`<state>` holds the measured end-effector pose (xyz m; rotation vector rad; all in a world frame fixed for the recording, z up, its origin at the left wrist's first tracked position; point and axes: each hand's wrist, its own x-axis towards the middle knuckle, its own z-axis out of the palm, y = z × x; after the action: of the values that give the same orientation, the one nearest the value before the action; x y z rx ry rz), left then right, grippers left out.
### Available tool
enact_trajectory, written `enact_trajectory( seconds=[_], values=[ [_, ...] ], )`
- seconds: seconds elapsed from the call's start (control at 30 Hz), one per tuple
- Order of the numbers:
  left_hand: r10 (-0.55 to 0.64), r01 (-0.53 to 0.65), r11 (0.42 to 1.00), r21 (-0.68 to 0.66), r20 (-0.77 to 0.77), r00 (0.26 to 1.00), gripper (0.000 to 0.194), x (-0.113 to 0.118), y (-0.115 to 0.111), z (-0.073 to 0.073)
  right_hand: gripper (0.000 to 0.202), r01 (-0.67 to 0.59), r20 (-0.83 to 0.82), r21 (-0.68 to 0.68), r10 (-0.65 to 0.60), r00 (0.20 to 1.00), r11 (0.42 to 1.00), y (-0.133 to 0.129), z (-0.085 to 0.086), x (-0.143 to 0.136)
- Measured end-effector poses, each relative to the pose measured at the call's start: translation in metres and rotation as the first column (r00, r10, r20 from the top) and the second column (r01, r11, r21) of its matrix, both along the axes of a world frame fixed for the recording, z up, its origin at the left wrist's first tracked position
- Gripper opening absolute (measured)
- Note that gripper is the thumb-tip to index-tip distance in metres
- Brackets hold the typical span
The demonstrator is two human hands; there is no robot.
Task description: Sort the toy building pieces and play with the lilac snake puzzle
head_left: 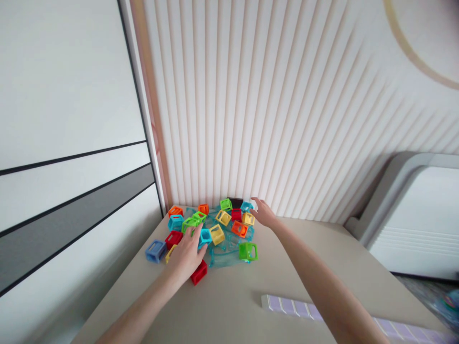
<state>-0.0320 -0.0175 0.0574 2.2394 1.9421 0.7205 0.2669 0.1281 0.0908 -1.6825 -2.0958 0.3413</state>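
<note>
Hollow plastic cubes in several colours lie in a loose heap. My left hand [185, 253] is over the heap's near left side, fingers spread. A light-blue cube [205, 237] sits between its thumb and index finger; a firm grip does not show. Under and beside this hand are a green cube [189, 223], a dark red cube [173, 239] and a red cube [199, 273]. My right hand [264, 213] reaches to the heap's far right, thumb and index finger apart beside another blue cube [246, 206]. A yellow cube [248, 219] lies just below it.
Clear teal plastic pieces [225, 259] lie under and among the cubes. A ribbed white wall [222, 119] rises behind the beige tabletop [229, 306]. A white panel [64, 76] stands at left. A purple-and-white segmented strip [290, 306] lies in front, partly behind my right forearm.
</note>
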Motion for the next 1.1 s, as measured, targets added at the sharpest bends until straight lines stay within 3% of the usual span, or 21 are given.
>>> enact_trajectory(
  seconds=[0.1, 0.23, 0.33, 0.4, 0.47, 0.63, 0.77, 0.93, 1.0, 1.1],
  values=[
    [0.021, -0.015, 0.995, 0.097, -0.06, 0.998, 0.055, 0.004, -0.006, 0.008, 0.045, -0.015, 0.004, 0.008, 0.015, 1.0, 1.0, -0.035, 0.004, 0.02],
    [-0.06, 0.065, 0.958, 0.28, -0.025, 0.998, 0.041, 0.015, -0.022, 0.025, 0.035, -0.086, 0.021, -0.037, 0.087, 0.996, 0.996, -0.116, 0.007, 0.067],
    [-0.281, 0.281, 0.903, 0.325, -0.048, 0.959, 0.031, 0.031, -0.041, 0.033, 0.052, -0.197, -0.015, -0.275, 0.2, 0.98, 0.941, -0.181, -0.003, 0.114],
    [-0.437, 0.447, 0.844, 0.296, -0.104, 0.894, 0.029, 0.045, -0.053, 0.031, 0.072, -0.186, -0.033, -0.431, 0.19, 0.981, 0.883, -0.214, -0.015, 0.138],
    [-0.54, 0.565, 0.792, 0.231, -0.165, 0.825, 0.031, 0.06, -0.063, 0.026, 0.08, -0.148, -0.029, -0.427, 0.15, 0.988, 0.892, -0.234, -0.029, 0.149],
    [-0.641, 0.654, 0.755, 0.052, -0.151, 0.753, 0.049, 0.091, -0.075, 0.014, 0.025, -0.148, 0.043, -0.155, 0.157, 0.987, 0.977, -0.238, -0.049, 0.125],
    [-0.633, 0.656, 0.752, 0.065, -0.207, 0.746, 0.056, 0.106, -0.079, 0.019, 0.021, -0.204, 0.216, 0.032, 0.193, 0.957, 0.978, -0.229, -0.041, 0.091],
    [-0.517, 0.578, 0.811, 0.091, -0.354, 0.78, 0.045, 0.11, -0.074, 0.042, 0.025, -0.323, 0.328, 0.198, 0.248, 0.912, 0.926, -0.228, -0.006, 0.052],
    [-0.449, 0.525, 0.846, 0.09, -0.409, 0.794, 0.034, 0.105, -0.066, 0.057, 0.025, -0.362, 0.349, 0.248, 0.266, 0.899, 0.899, -0.227, 0.015, 0.037],
    [-0.41, 0.469, 0.88, 0.08, -0.37, 0.834, 0.014, 0.091, -0.047, 0.087, 0.023, -0.39, 0.407, 0.299, 0.253, 0.877, 0.871, -0.22, 0.049, 0.013]
  ],
)
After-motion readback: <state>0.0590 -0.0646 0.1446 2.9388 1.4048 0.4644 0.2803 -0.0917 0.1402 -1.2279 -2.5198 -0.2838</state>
